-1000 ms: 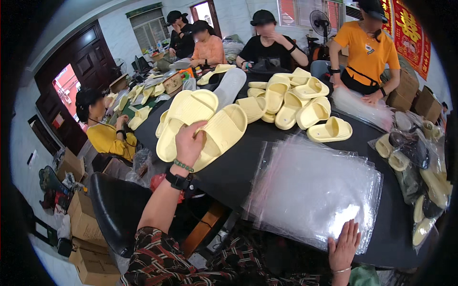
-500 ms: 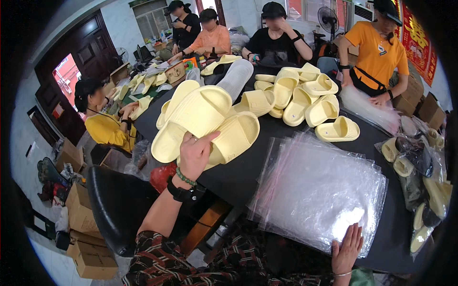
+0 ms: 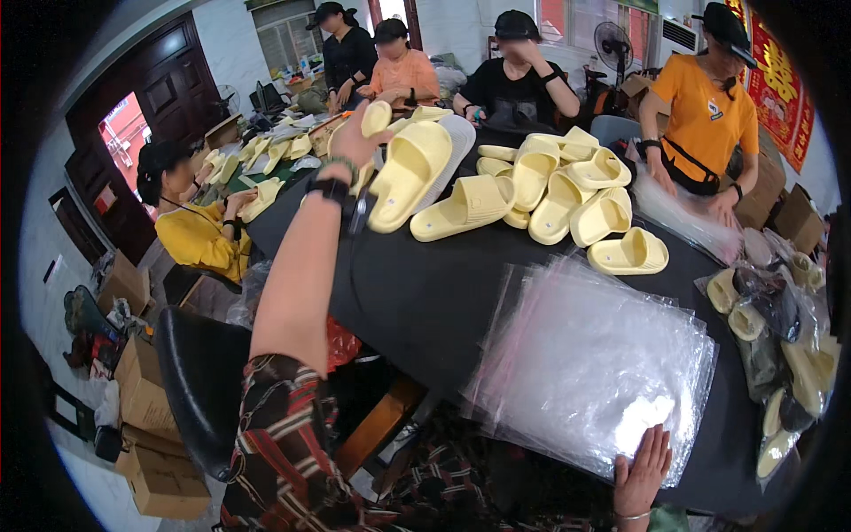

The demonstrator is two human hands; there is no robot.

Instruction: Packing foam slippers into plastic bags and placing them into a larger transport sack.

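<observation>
My left hand point(image 3: 357, 135) is stretched far across the black table, its fingers closed around a pale yellow slide sandal point(image 3: 377, 116); only part of that sandal shows past the hand. Just right of the wrist, another yellow slide sandal point(image 3: 412, 168) leans over a grey sole-shaped piece point(image 3: 458, 146). A single yellow slide point(image 3: 465, 207) lies on its sole nearby. At the front right, my right hand point(image 3: 643, 470) rests flat, fingers spread, on the lower edge of a stack of clear plastic bags point(image 3: 594, 355).
A pile of yellow slides point(image 3: 558, 191) covers the table's middle. Bagged sandals point(image 3: 780, 355) lie along the right edge. A co-worker in orange point(image 3: 709, 115) handles clear bags at the right; several others sit or stand around the far side. A black chair point(image 3: 199, 381) stands at the left.
My left hand has moved up and away from me with a yellow sandal. The front sandals it was touching have left their place, baring black tabletop. My right hand has stayed on the bags.
</observation>
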